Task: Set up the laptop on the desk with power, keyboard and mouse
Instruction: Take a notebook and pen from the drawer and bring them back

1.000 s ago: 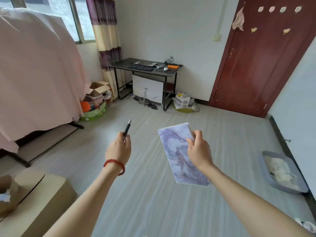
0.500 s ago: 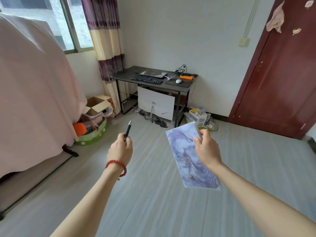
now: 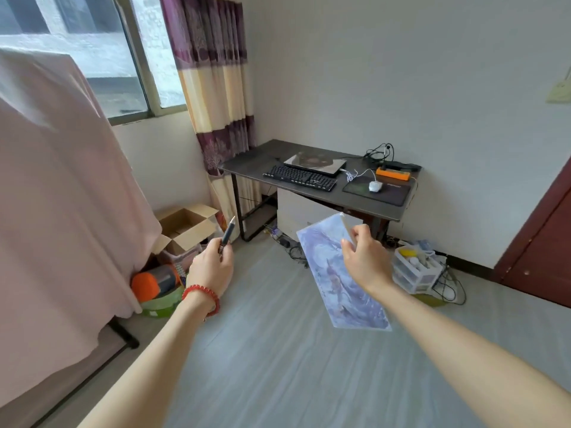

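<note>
So, fingers first: the left hand (image 3: 213,267) has its fingers curled round a dark pen (image 3: 228,231), tip pointing up, just left of centre frame. The right hand (image 3: 360,261) has a thin notebook (image 3: 336,273) with a pale purple-blue cover pinched along its upper right edge, tilted and hanging down toward lower centre. Both hands are occupied and held out in mid-air over the grey floor, well apart from the desk.

The actual task stuff is seen right of centre in the upper half: a closed laptop (image 3: 315,162) lying flat on the dark tabletop (image 3: 247,163), a black keyboard (image 3: 299,178) just in front of it, a white mouse (image 3: 375,186) on a dark mouse pad (image 3: 392,193) to the right, and an orange power strip (image 3: 393,174) near the back edge with cables tangled behind. Whether anything is plugged in can't be told from here.

Handling guess: the laptop is probably stiff, fairly heavy and smooth-lidded, so it's best taken by both side edges, and the lid opened from the front lip while the base is steadied. Pen and notebook would likely need to be put down first. The mouse cable looks thin and easily snagged.
</note>
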`<state>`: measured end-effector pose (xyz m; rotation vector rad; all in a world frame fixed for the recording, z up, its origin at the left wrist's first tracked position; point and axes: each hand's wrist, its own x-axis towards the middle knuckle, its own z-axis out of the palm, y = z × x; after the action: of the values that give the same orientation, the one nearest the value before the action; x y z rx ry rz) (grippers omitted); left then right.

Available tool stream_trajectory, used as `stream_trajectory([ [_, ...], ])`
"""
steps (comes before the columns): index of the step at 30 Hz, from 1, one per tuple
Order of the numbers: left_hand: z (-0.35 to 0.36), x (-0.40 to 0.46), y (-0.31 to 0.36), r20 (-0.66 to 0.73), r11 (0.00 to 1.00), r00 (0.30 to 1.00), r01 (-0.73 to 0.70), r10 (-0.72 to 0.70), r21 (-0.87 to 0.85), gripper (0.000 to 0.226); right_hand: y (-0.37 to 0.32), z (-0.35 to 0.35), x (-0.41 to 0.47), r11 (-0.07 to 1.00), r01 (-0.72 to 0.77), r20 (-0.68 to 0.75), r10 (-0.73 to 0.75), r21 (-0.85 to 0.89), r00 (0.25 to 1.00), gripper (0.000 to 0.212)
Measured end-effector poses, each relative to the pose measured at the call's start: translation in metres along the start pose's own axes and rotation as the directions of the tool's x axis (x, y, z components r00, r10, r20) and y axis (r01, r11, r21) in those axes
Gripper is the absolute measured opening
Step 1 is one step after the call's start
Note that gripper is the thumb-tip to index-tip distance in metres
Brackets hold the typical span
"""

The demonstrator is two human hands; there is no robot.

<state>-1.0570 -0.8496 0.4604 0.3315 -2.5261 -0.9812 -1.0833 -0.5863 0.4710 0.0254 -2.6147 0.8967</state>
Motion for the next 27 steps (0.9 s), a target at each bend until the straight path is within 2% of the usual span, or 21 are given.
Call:
stream_trajectory([
  [6,0.057,0.194,-0.050,-0.068,0.999,0.997,0.040,-0.041,-0.016,0.025,-0.013,0.124,0.182,0.998,0.032,0.070,-0.037,0.062,0.997,0.016],
  [11,0.101,0.368,-0.077,-0.065,0.999,0.997,0.045,-0.044,0.007,0.023,-0.033,0.218,0.329,0.996,-0.007,0.076,0.000,0.090,0.997,0.009],
  [15,0.147,0.505,-0.072,-0.016,0.998,0.998,0.055,-0.056,-0.018,0.018,-0.041,0.274,0.450,1.000,-0.020,0.048,0.020,-0.005,0.999,0.010],
  [19,0.195,0.591,-0.073,0.015,0.999,1.000,0.015,-0.014,-0.045,0.018,-0.032,0.321,0.538,0.998,-0.010,0.041,0.013,-0.062,0.999,0.008],
  [23,0.260,0.715,-0.097,0.002,0.997,0.999,0.050,-0.050,-0.059,0.018,-0.019,0.399,0.660,0.998,-0.066,0.048,0.064,0.024,0.997,0.009],
  [27,0.297,0.817,-0.125,0.022,0.988,0.989,0.145,-0.144,-0.052,0.021,-0.026,0.473,0.766,0.962,-0.178,0.082,0.165,0.206,0.983,0.007],
])
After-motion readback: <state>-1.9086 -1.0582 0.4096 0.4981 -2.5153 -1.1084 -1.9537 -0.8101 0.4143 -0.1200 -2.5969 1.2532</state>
